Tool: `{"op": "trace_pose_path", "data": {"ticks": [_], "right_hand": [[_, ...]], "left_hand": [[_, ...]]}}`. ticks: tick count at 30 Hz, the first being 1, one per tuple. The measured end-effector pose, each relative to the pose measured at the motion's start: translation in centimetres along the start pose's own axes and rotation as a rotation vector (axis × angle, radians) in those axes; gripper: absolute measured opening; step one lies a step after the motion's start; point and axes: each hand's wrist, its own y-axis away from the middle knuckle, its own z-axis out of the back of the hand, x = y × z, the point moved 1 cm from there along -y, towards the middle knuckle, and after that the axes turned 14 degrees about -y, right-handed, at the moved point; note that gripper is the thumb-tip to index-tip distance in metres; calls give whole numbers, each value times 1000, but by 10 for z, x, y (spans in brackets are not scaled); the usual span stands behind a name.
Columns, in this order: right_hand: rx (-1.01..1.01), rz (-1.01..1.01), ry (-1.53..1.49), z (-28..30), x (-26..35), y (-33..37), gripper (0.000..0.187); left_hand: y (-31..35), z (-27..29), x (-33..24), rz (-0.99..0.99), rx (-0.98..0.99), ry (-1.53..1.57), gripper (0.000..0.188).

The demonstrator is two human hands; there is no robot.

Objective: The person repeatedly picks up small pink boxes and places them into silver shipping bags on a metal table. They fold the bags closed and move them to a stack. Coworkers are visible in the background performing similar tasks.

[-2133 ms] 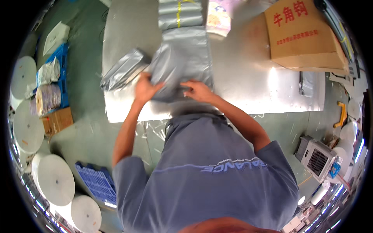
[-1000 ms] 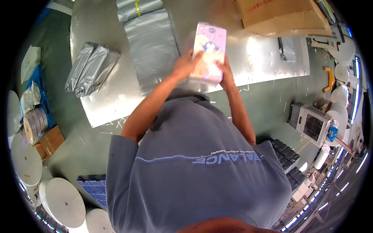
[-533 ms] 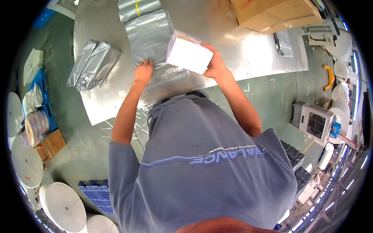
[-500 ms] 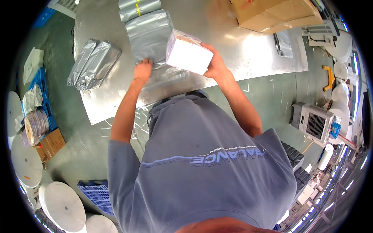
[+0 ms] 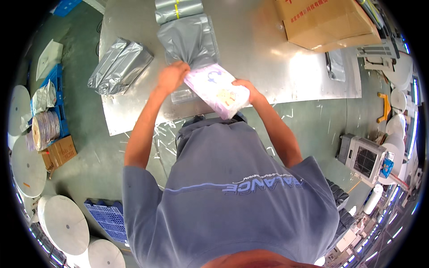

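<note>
A pink and white printed package (image 5: 216,90) hangs tilted over the near edge of the metal table. Around its near right end, my right hand (image 5: 250,91) is closed. My left hand (image 5: 173,77) pinches the near edge of a grey plastic bag (image 5: 187,39), right beside the package's far left corner. The bag bunches into folds that meet at this corner. Whether the corner is inside the bag's mouth, I cannot tell. Beyond it lie rolled grey bags (image 5: 178,12) with a yellow strip across them.
Two filled grey parcels (image 5: 119,67) lie at the table's left. A cardboard box (image 5: 328,24) stands at the far right, with a clear-and-grey plastic bag (image 5: 335,66) near it. The bare metal table (image 5: 268,67) ends just before me. A grey fan unit (image 5: 363,156) stands on the floor.
The package has turned from its white side to its printed face and come nearer me. My left hand has lifted the bag's near edge, and the flat bag is now gathered into folds.
</note>
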Motion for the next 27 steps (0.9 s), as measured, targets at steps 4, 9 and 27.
{"op": "trace_pose_path", "data": {"ticks": [4,9,27], "right_hand": [[17,36,-97,13,-9,7,62],[34,229,-58,-21,-25,9,61],[160,35,2187,44,-36,-47,30]], "left_hand": [[16,-13,-42,299,-448,106,17],[29,-93,6,605,-52,122,25],[143,-139,12,-6,648,195,34]]}}
